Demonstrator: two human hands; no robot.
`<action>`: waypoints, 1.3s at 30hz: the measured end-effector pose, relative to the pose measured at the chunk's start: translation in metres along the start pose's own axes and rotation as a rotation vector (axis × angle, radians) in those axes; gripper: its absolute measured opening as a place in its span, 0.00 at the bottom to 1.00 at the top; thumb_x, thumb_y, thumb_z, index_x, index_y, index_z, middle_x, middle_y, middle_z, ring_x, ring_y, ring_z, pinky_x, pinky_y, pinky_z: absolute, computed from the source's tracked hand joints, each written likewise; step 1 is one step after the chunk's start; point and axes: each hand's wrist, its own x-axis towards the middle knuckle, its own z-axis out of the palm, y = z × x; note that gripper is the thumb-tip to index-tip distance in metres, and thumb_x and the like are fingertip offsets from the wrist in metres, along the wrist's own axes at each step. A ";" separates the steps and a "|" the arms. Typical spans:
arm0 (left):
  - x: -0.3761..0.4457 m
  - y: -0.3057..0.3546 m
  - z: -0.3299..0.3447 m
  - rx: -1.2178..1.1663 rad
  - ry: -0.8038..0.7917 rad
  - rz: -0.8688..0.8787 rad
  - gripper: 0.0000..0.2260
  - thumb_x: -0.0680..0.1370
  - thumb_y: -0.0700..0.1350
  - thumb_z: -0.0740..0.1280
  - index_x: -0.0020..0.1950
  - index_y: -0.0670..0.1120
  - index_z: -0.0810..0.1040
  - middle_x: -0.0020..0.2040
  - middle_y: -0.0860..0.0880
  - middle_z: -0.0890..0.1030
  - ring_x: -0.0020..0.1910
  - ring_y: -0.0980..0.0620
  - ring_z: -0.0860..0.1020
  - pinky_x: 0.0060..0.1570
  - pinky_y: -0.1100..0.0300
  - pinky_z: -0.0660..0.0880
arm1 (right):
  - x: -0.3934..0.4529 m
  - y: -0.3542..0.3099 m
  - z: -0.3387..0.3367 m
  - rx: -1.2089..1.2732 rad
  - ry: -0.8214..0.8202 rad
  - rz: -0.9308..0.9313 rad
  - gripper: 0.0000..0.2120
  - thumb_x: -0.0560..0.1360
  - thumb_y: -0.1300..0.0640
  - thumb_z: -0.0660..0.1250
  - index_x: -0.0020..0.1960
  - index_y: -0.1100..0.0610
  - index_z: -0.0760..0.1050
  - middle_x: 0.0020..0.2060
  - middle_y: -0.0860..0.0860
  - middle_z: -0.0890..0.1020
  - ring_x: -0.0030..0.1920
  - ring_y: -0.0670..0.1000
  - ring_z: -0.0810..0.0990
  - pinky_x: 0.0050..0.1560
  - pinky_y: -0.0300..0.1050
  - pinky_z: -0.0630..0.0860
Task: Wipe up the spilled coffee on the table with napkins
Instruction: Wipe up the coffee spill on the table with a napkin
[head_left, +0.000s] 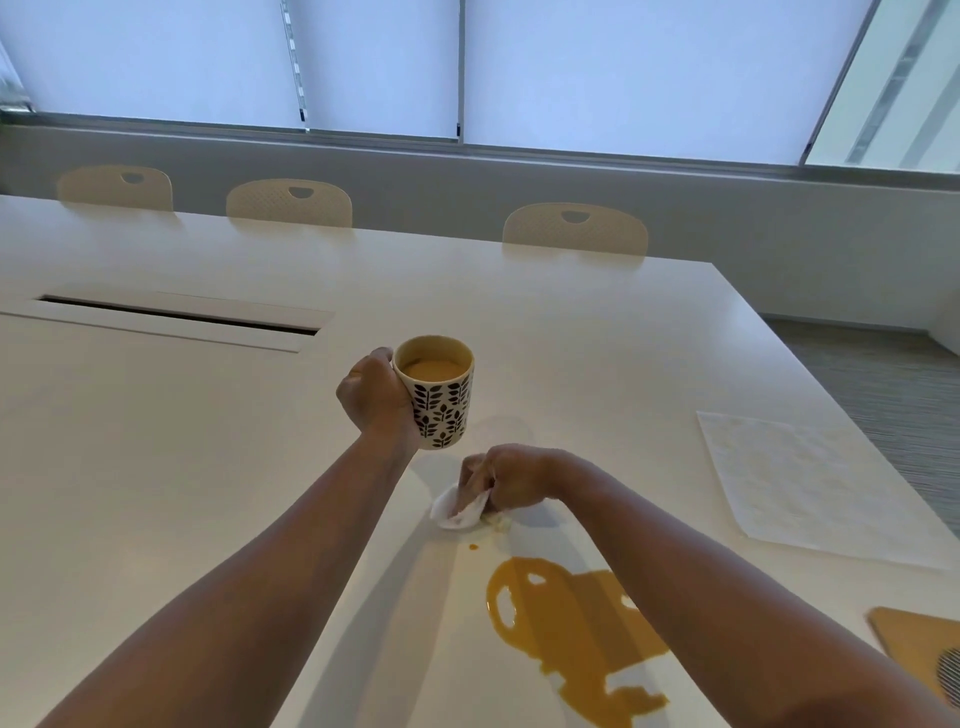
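Head view: left hand (370, 399) grips a cup (437, 396) above the table (156, 467); right hand (506, 478) pinches a napkin (460, 512), seemingly touching the tabletop, just beyond the spill (576, 623) nearer the person.

No text you can read anywhere, mug (441, 402) at 12 o'clock carries only a leaf pattern, paper sheet (810, 483) at 3 o'clock too faint to read
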 end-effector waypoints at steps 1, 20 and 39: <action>0.000 -0.003 0.000 0.007 0.003 0.001 0.03 0.68 0.38 0.64 0.35 0.43 0.76 0.32 0.46 0.74 0.29 0.50 0.74 0.31 0.55 0.70 | -0.003 0.000 -0.003 0.006 -0.043 0.021 0.19 0.74 0.69 0.64 0.58 0.51 0.82 0.54 0.43 0.77 0.55 0.48 0.74 0.55 0.38 0.70; 0.007 -0.055 -0.009 0.031 0.005 -0.063 0.02 0.68 0.40 0.65 0.35 0.42 0.75 0.32 0.45 0.73 0.31 0.48 0.73 0.33 0.54 0.69 | -0.028 0.044 -0.011 0.019 0.426 0.354 0.16 0.74 0.65 0.60 0.57 0.56 0.80 0.57 0.57 0.78 0.55 0.55 0.77 0.49 0.40 0.73; 0.015 -0.076 -0.006 0.046 -0.009 -0.098 0.08 0.69 0.42 0.66 0.30 0.45 0.73 0.27 0.51 0.73 0.29 0.50 0.72 0.28 0.59 0.68 | -0.026 0.003 -0.011 -0.029 0.053 0.188 0.19 0.71 0.61 0.73 0.62 0.53 0.80 0.56 0.51 0.82 0.48 0.49 0.78 0.49 0.40 0.72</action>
